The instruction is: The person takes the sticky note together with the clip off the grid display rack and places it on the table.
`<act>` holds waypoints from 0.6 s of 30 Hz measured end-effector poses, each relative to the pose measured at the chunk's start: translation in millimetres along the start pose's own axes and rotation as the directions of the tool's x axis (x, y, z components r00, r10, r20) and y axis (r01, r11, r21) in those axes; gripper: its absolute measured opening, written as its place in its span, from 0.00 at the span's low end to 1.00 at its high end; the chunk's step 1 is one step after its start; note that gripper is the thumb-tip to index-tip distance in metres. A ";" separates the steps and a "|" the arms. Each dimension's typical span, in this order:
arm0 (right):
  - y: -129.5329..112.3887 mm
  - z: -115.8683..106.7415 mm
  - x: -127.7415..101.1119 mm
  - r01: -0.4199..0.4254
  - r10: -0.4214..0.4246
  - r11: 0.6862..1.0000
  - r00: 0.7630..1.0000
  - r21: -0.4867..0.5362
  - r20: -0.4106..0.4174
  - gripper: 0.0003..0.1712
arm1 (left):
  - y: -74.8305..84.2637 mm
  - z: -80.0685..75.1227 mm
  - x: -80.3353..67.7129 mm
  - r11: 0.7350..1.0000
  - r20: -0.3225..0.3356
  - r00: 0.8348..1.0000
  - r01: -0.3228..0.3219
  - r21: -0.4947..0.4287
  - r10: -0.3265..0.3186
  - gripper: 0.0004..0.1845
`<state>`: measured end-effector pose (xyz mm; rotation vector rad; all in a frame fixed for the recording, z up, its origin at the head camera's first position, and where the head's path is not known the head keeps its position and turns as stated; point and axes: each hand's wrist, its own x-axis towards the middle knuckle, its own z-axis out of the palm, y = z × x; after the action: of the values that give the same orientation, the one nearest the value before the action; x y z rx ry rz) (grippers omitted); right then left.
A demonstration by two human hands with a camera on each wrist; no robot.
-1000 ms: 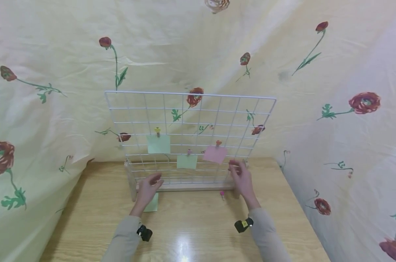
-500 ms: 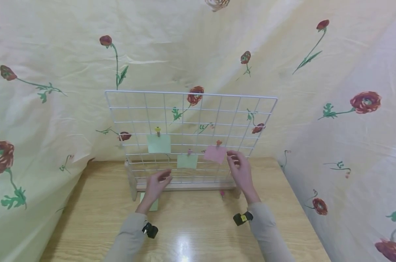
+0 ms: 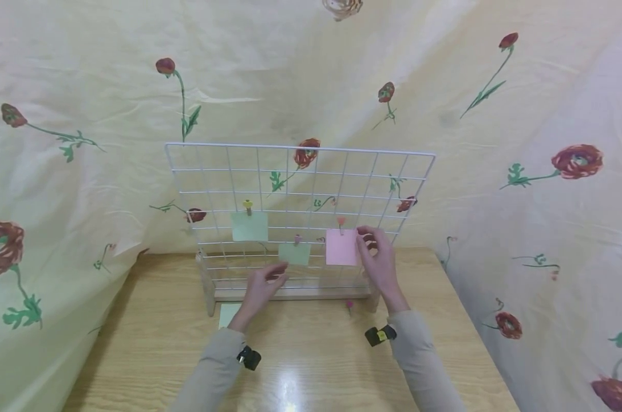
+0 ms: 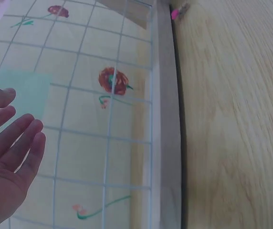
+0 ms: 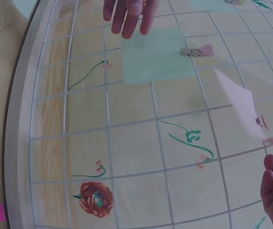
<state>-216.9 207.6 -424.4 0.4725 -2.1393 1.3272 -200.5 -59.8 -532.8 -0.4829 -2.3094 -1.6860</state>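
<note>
Pink note (image 3: 341, 248) has straightened on the grid (image 3: 269, 146), touching right hand (image 3: 380, 257).

Worn up on the person's head, one camera looks forward and down over the pale wood-grained surface (image 3: 316, 349), facing the white wire grid (image 3: 300, 195) near its far edge. The small black left-wrist camera (image 3: 249, 358) looks at the grid from much closer, angled toward the surface's right edge; the small black right-wrist camera (image 3: 376, 336), just as near, angles leftward. Both catch the grid's lower pale-green paper rectangle (image 5: 158, 55).

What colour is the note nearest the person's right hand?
The note nearest the right hand is pink; the head view shows it best.
</note>
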 end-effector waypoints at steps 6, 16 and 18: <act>10.7 7.7 8.5 0.022 -0.022 0.999 0.999 -0.036 -0.023 0.12 | 8.1 13.5 12.9 0.998 0.014 0.999 -0.044 -0.040 0.045 0.15; 6.3 22.7 21.6 0.036 -0.038 0.993 0.999 -0.111 -0.017 0.15 | 35.9 38.8 43.2 0.990 0.067 0.994 -0.078 -0.121 0.087 0.17; 4.1 24.5 24.6 0.025 -0.026 0.991 1.000 -0.128 -0.008 0.17 | 40.3 42.5 49.0 0.990 0.061 0.994 -0.084 -0.114 0.091 0.17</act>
<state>-245.1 187.5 -420.1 0.4390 -2.1874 1.1676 -229.2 -2.1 -491.9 -0.6616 -2.2116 -1.7894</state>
